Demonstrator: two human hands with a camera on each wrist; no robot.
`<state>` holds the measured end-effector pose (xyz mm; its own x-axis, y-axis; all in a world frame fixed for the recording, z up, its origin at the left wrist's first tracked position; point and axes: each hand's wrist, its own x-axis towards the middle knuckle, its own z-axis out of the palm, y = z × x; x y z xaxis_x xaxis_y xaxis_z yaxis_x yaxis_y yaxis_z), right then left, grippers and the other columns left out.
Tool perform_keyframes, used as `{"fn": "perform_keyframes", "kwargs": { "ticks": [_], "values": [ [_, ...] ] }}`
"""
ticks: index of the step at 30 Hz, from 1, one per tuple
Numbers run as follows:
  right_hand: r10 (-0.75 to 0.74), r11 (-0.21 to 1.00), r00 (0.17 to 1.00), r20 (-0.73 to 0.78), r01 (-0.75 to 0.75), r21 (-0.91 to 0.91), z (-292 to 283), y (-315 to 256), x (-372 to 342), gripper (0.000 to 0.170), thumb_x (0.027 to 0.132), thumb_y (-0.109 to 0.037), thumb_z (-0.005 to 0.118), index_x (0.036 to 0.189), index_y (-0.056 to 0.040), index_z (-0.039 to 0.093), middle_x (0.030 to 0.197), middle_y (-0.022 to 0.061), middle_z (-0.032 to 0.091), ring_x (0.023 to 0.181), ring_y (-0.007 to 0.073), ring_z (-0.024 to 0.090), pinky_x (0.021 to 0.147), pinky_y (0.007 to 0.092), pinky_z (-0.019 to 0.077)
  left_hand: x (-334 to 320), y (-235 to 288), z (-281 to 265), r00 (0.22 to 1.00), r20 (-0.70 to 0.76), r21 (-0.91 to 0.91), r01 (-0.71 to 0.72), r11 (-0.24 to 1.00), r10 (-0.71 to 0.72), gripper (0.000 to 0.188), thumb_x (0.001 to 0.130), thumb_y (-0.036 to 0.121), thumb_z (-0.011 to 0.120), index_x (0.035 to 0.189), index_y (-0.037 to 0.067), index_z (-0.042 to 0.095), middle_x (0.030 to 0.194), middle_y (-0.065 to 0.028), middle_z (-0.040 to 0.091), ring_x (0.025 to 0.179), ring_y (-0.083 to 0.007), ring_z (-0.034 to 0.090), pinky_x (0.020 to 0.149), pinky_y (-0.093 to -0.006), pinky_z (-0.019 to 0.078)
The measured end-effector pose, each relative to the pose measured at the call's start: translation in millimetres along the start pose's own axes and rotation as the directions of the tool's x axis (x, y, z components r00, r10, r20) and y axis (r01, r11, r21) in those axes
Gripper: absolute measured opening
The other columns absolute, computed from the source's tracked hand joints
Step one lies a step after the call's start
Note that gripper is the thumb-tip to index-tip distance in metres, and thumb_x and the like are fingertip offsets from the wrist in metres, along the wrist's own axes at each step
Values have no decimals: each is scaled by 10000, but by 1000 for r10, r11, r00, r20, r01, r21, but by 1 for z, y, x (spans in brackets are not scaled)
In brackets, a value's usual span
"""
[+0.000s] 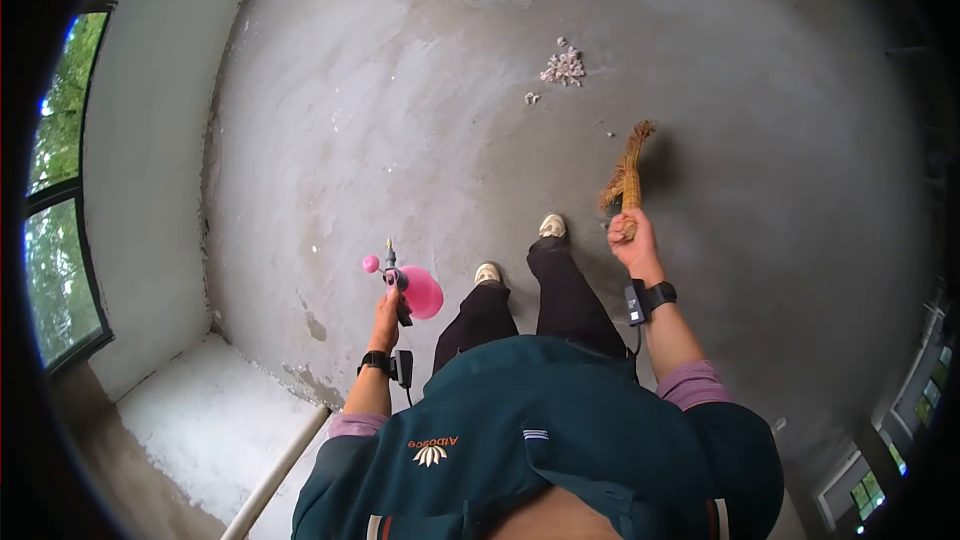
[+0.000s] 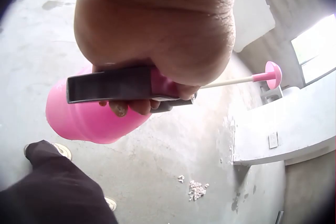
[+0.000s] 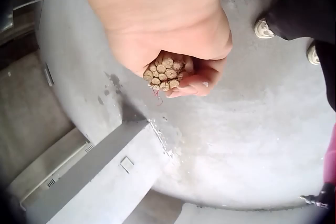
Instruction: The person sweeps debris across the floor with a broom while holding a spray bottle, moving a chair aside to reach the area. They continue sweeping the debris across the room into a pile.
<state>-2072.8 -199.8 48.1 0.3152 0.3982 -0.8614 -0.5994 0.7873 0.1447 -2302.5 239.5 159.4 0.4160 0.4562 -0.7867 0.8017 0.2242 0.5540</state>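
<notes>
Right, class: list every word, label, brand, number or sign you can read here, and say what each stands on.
"Albosce", as best it reads, upside down in orange on the dark green garment; the middle letters are uncertain.
The pale mark on the right wrist's black device is too small to read.
No lettering can be made out on the pink sprayer or the straw brush.

The floor (image 1: 400,170) is bearing a pale pile (image 1: 565,68) of small bits beyond the right grip (image 1: 636,245); strays (image 1: 531,98) are lying near it, shoes (image 1: 552,227) standing between this and the left grip (image 1: 387,318).
</notes>
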Motion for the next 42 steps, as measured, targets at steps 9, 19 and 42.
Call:
{"fn": "perform_keyframes", "kwargs": {
  "ticks": [9,19,42],
  "values": [
    [200,976,969,143,-185,-115,112,52,34,132,730,-142,555,733,-87,436,602,26,462,462,119,424,388,240,328,-3,3,9,999,36,-107,28,994,-24,340,864,388,478,763,63,493,643,-20,484,567,-129,470,544,-275,394],
    [131,983,967,217,-155,95,161,81,21,167,762,-109,535,817,-23,402,602,33,421,455,107,435,373,189,342,-19,25,10,993,112,-86,-33,996,43,351,860,406,458,760,70,481,629,-10,474,557,-122,473,524,-263,384],
    [-135,991,964,228,129,41,146,54,-144,133,760,-174,552,740,-93,448,641,5,476,487,100,437,394,219,327,-18,143,32,939,321,231,-206,951,125,335,886,355,445,755,50,491,648,-23,483,591,-112,456,542,-255,365]
  ]
}}
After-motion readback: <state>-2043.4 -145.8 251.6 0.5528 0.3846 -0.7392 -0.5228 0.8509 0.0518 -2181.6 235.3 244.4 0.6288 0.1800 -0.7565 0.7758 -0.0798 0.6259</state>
